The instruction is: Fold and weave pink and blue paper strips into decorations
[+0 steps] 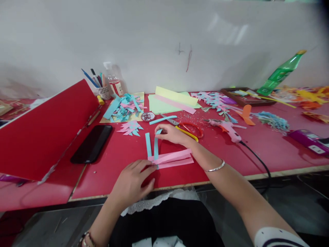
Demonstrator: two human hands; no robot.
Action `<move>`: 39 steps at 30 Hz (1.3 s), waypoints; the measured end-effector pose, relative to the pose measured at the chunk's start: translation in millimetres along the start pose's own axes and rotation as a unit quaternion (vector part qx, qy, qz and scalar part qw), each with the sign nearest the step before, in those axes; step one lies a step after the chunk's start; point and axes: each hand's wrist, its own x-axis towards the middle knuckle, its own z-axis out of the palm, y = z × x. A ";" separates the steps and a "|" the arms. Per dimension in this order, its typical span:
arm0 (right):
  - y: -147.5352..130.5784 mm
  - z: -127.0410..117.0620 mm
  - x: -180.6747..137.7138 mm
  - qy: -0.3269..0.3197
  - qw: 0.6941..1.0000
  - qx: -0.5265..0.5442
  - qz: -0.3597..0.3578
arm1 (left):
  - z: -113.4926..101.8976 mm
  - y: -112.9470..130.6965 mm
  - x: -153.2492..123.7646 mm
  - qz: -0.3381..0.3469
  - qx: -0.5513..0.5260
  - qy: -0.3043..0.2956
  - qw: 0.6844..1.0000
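My right hand [169, 133] pinches the upper end of a light blue paper strip [156, 147] between thumb and fingers. The strip's lower end lies across pink paper strips [177, 158] on the red table. My left hand [135, 178] rests at the left end of these strips, its fingertips touching the paper and its thumb apart. A second blue strip [148, 144] stands out just to the left of the held one. Behind the right hand lie scissors [189, 129] with red and yellow handles, and another blue strip [163, 119].
Left are a black phone [92, 144] and a raised red board [48, 130]. Behind are paper scraps [125, 107], a fringed paper piece [130, 128] and coloured sheets [177, 99]. A pink glue gun [226, 128], its cord, a purple power strip [309, 140] and a tilted green bottle [281, 73] are right.
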 end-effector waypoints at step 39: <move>11.4 28.6 11.2 0.042 0.993 -0.107 -0.009 | 3.7 0.0 -4.5 0.052 0.045 0.046 0.997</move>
